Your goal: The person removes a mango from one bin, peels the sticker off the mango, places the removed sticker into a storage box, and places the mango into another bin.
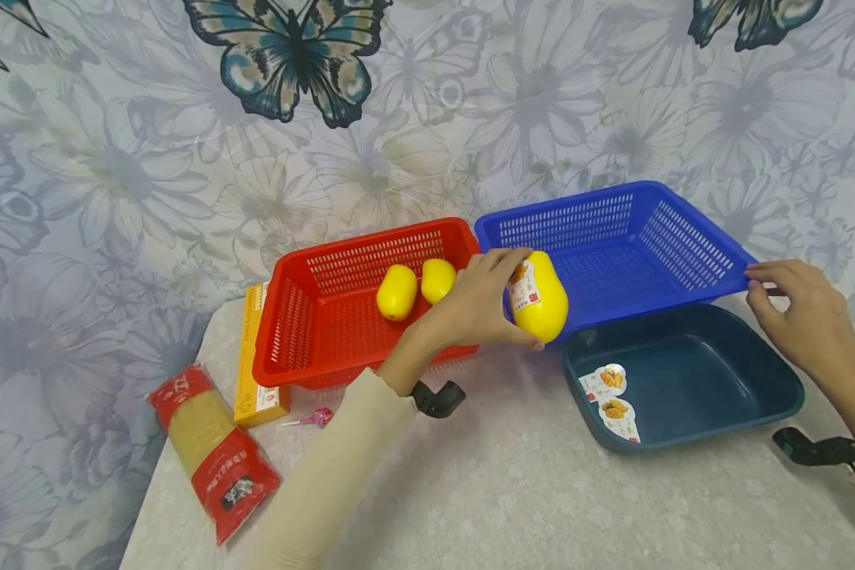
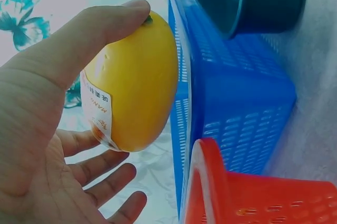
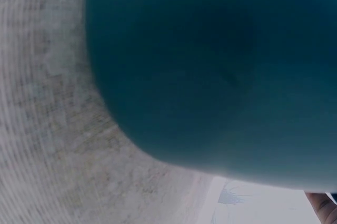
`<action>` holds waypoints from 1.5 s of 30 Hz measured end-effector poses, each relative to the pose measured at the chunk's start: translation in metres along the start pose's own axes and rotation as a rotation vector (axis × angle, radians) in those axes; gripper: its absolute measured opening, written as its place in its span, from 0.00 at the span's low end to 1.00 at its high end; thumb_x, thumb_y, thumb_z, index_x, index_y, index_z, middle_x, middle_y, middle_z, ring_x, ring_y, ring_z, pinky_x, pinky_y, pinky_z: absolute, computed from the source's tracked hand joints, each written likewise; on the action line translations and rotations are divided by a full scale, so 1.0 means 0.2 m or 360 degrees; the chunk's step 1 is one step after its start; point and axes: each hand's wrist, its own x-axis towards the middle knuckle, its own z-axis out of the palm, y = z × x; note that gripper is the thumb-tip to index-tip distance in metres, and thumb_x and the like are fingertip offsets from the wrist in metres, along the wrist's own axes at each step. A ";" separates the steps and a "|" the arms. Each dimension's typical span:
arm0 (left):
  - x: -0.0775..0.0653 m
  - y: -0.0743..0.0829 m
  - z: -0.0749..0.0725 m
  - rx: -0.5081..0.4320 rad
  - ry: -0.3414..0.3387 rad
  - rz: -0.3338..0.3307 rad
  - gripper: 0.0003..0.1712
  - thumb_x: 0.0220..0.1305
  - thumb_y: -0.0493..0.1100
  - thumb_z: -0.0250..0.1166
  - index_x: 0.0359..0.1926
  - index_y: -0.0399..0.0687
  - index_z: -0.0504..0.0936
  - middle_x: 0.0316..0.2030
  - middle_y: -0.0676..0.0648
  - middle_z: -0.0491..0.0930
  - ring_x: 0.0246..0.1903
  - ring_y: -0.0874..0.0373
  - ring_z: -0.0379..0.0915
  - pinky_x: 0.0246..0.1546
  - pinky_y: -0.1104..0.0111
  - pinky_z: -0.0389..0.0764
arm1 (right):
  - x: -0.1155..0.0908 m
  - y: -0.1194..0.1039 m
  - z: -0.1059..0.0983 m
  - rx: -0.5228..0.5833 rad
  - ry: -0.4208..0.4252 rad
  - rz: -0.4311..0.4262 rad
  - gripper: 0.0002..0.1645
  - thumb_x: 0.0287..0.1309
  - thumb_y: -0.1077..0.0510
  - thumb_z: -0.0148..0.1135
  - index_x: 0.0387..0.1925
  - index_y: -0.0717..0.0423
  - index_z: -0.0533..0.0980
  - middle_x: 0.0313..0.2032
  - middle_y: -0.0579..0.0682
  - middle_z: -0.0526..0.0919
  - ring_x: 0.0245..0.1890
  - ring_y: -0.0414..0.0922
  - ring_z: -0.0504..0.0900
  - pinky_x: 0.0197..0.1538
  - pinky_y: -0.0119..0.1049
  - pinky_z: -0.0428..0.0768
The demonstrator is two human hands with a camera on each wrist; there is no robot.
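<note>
A yellow mango (image 1: 545,305) with a white printed label is gripped in my left hand (image 1: 480,305). It is held up above the left front side of the blue basket (image 1: 606,273). In the left wrist view the thumb lies across the mango (image 2: 139,87) near its stem end. My right hand (image 1: 808,317) pinches the blue basket's rim at its right corner. Two more yellow mangoes, one on the left (image 1: 397,293) and one partly behind my left hand (image 1: 438,280), lie in the red basket (image 1: 328,360). The right wrist view is mostly filled by the dark teal basin (image 3: 210,103).
The dark teal basin (image 1: 691,388) stands in front of the blue basket, with mango-picture stickers (image 1: 616,409) on its left side. Left of the red basket are a yellow box (image 1: 252,372) and a red-ended noodle packet (image 1: 210,451). A lollipop (image 1: 321,417) lies near them. A patterned wall rises behind.
</note>
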 end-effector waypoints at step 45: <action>-0.82 -0.13 0.22 -0.0118 0.0061 -0.0182 0.68 0.41 0.65 0.80 0.78 0.55 0.53 0.72 0.51 0.58 0.69 0.54 0.52 0.70 0.51 0.57 | -0.01 -0.03 0.05 0.0083 0.0133 0.0091 0.17 0.66 0.64 0.52 0.48 0.76 0.77 0.50 0.72 0.77 0.52 0.70 0.72 0.49 0.07 0.50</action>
